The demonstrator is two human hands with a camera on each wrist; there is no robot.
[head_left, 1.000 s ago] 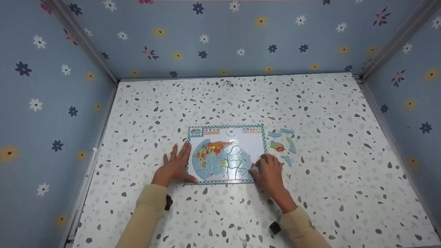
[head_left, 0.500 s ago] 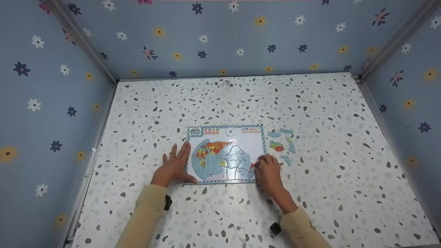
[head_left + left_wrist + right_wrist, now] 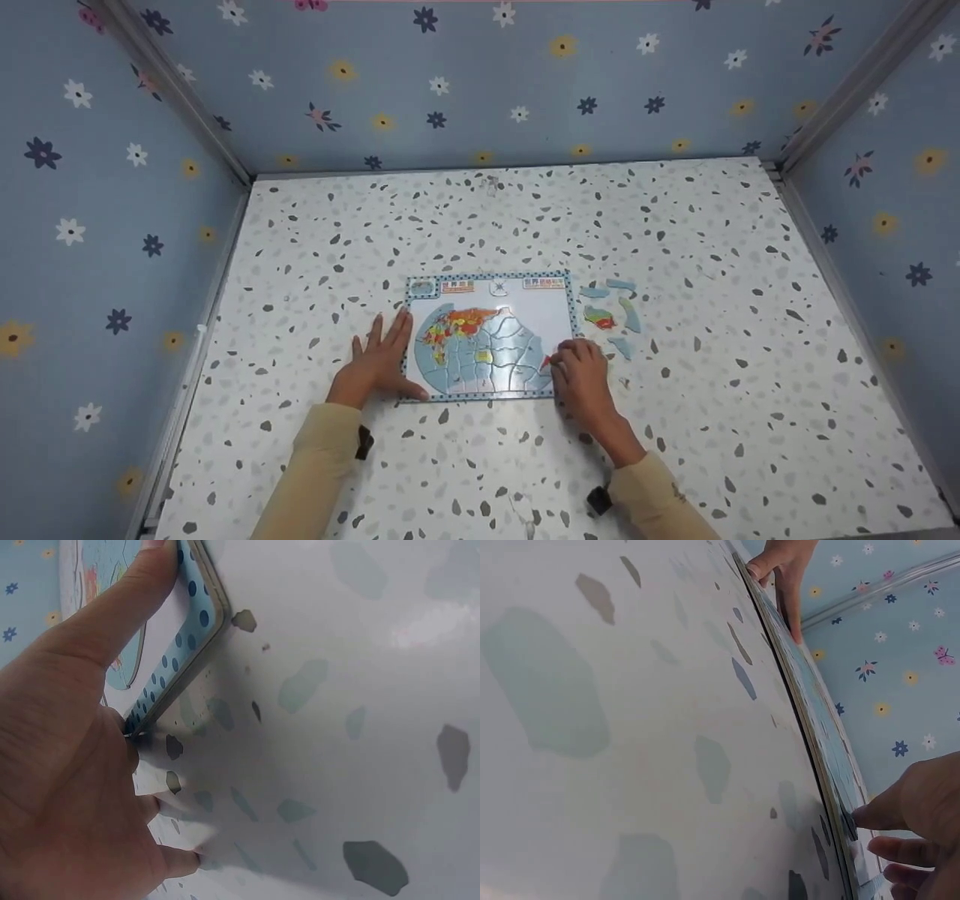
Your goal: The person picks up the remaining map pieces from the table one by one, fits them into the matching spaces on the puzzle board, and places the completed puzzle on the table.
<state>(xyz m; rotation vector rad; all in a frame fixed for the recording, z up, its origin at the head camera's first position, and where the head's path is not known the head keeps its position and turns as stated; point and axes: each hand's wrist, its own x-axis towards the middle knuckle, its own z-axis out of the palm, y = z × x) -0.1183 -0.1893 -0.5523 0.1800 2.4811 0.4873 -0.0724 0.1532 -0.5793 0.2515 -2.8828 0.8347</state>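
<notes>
Ben: What could go wrong here?

Mia: The red piece (image 3: 546,363) could get stuck crooked. It sits at the right side of the map (image 3: 459,356). If the right hand (image 3: 583,375) shoves it in tilted, it may ride up on the piece next to it, or pop that one out.

Ben: Is that hand pinching it?

Mia: It looks like it. The thumb and fingers are bunched up at the red piece, and they hide most of it.

Ben: What about the left hand (image 3: 375,365)?

Mia: Spread wide, with its thumb on the near left corner of the board (image 3: 551,311). If it let go, a hard push could make the board slide.

Ben: And the loose bits (image 3: 600,317)?

Mia: Five of them, just off the board's right edge. The right hand is close, so its knuckles could bump them.

Ben: Where's the board, and which way does it point?

Mia: Flat on the bench (image 3: 337,225), between the hands. Its long way goes side to side. Its top, with the words, points away from the person.

Ben: And the red piece?

Mia: Its red part shows on the left. I can't tell its long way.
</notes>
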